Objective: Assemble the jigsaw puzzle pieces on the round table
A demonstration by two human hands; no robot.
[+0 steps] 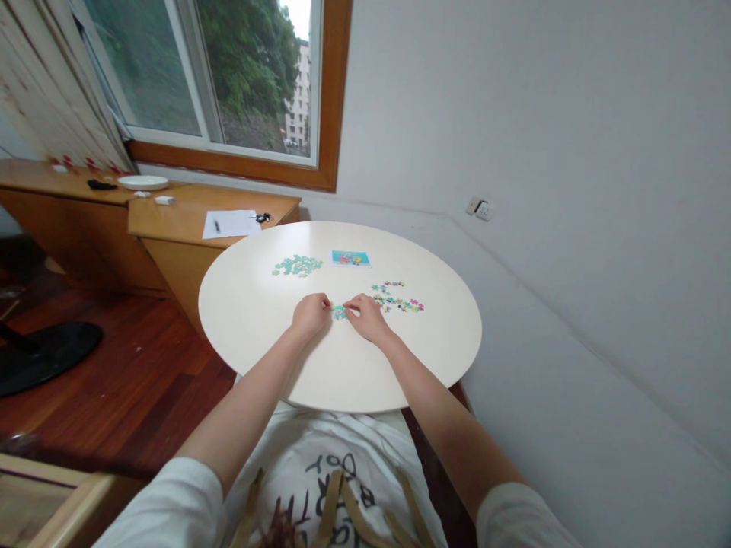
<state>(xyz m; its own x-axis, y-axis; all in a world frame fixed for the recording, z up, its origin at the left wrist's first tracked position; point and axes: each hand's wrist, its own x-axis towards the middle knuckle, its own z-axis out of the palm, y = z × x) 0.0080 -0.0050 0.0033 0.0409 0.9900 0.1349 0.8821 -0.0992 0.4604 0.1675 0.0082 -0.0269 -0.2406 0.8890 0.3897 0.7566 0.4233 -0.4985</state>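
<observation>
Both my hands meet around a small cluster of joined teal jigsaw puzzle pieces [339, 313] at the middle of the round white table [251, 327]. Fingers of my left hand [311, 313] are pinched at the cluster's left edge. On its right side my right hand [366, 317] pinches at the pieces with thumb and forefinger. Beyond the left hand lies a loose pile of teal puzzle pieces [298, 265]. Several multicoloured puzzle pieces [403, 304] are scattered just right of my right hand. A picture card [350, 259] with a colourful print lies behind the hands.
A wooden cabinet [188, 199] stands behind left, bearing a white plate [142, 183], a sheet of paper [228, 224] and small items. The wall [548, 190] with a socket [483, 211] runs close on the right. A black round base [51, 356] rests on the floor at left.
</observation>
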